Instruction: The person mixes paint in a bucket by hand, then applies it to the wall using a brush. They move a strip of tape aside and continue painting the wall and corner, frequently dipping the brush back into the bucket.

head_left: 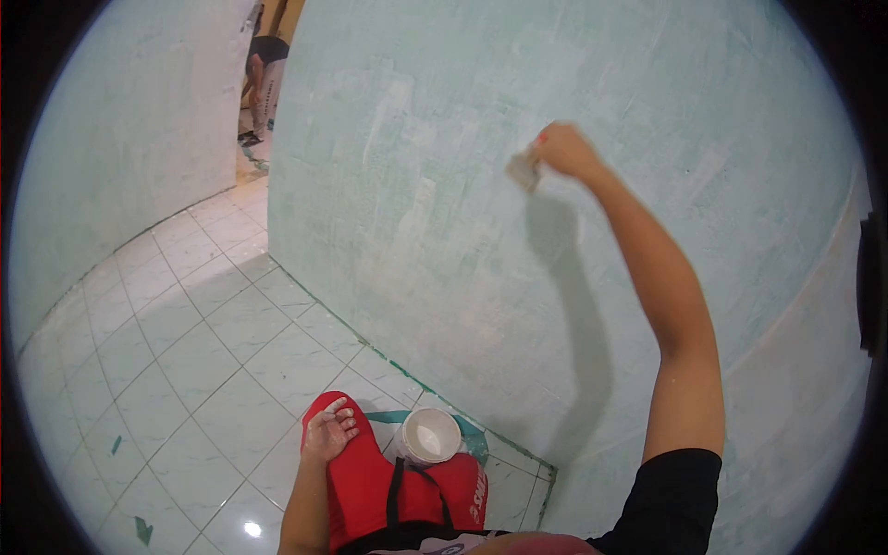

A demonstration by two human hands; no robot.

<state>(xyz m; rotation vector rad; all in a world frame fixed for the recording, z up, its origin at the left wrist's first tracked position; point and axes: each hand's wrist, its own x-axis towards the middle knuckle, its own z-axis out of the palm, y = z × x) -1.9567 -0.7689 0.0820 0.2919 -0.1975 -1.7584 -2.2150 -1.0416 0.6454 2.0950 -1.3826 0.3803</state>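
Observation:
My right hand (565, 150) is raised high against the pale green wall (444, 277), closed around a small flat tool (524, 172). The tool has a wide grey-beige head, with a bit of red by my fingers. Blur hides whether it is a brush or a putty knife. Its head is at the wall, but contact cannot be made out. My left hand (333, 428) rests palm up on my red-clad knee, fingers loosely curled and apart, with white smears on them. A white bucket (431, 436) holding some white material stands on the floor in front of me.
Whitish patches and streaks mark the wall. Teal flakes (143, 530) lie on the pale tiled floor (222, 388), and green debris lines the wall's base. Flat teal material (476, 442) lies around the bucket. Through the doorway at upper left, another person (266, 79) is bending.

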